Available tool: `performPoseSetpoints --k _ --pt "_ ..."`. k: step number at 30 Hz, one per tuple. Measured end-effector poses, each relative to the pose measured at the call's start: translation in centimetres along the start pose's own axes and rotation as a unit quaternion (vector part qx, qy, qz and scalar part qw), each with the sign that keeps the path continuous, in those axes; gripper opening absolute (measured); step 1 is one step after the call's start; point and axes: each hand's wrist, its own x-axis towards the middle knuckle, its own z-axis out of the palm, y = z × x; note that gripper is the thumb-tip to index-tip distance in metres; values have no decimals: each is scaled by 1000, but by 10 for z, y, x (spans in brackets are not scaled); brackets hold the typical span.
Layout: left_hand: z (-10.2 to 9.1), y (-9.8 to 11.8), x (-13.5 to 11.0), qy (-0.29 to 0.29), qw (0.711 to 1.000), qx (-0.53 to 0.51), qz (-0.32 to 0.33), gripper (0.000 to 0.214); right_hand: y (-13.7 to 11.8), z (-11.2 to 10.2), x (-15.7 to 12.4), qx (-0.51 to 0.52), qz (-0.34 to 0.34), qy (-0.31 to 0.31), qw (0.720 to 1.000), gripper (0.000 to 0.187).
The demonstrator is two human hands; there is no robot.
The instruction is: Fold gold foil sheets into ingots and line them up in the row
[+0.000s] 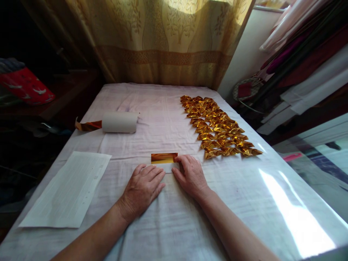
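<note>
A small sheet of gold foil paper (163,158) lies flat on the bed-like covered surface in front of me, its upper strip shiny gold and its lower part white. My left hand (144,186) rests palm down with fingers stretched out, the fingertips on the sheet's lower left part. At the sheet's right end, my right hand (190,175) has curled fingers at the gold corner and the thumb at the lower white edge. Folded gold foil pieces (217,127) sit in several rows to the right, beyond my right hand.
A white cylinder (119,122) lies at the left with a strip of gold foil (91,126) beside its end. Nearer me is a printed paper sheet (67,190). A wrinkled pale cloth (160,105) covers the surface. Curtains (168,54) hang behind; clothes (312,79) hang right.
</note>
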Motion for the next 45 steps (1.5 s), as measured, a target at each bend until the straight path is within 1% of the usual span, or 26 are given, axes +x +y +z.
performPoseSetpoints --k 4,7,10,13,17,20,25,29,31,34,37,39,41,42,45 --pt "0 0 1 1 1000 4 2 23 -7 1 1 -10 13 -2 1000 13" --pt "0 0 1 5 1000 12 7 25 -19 6 3 -43 35 19 998 19" --pt "0 0 1 9 1000 15 9 27 -27 10 5 -53 44 17 998 23" --pt "0 0 1 10 1000 15 7 27 -22 8 3 -53 42 8 998 22" --pt "-1 1 1 6 1000 6 -6 29 -6 -1 -4 -65 48 4 997 20" --pt "-2 0 0 0 1000 5 1 31 2 -5 -8 -75 51 6 996 19" --pt "-5 -12 -13 0 1000 15 7 32 2 -5 -8 -74 51 5 996 17" --pt "-13 -23 -26 -2 999 42 6 31 3 -3 -8 -75 47 16 996 17" --pt "-17 -26 -28 0 999 47 4 30 4 -2 -9 -73 40 22 996 20" --pt "-20 -31 -23 4 999 31 -17 27 6 -1 -10 -72 30 28 997 27" --pt "-15 -35 -10 21 997 12 -80 24 7 -1 -10 -72 21 27 997 33" --pt "-9 -36 -1 29 993 8 -111 35 6 -2 -10 -69 15 23 997 34" --pt "-4 -35 5 17 992 0 -122 44 5 -2 -10 -65 12 24 998 34" --pt "-2 -35 7 11 992 -3 -125 45 5 -3 -11 -64 12 27 998 34" --pt "0 -32 9 9 991 0 -137 37 4 -3 -11 -63 15 32 997 37"
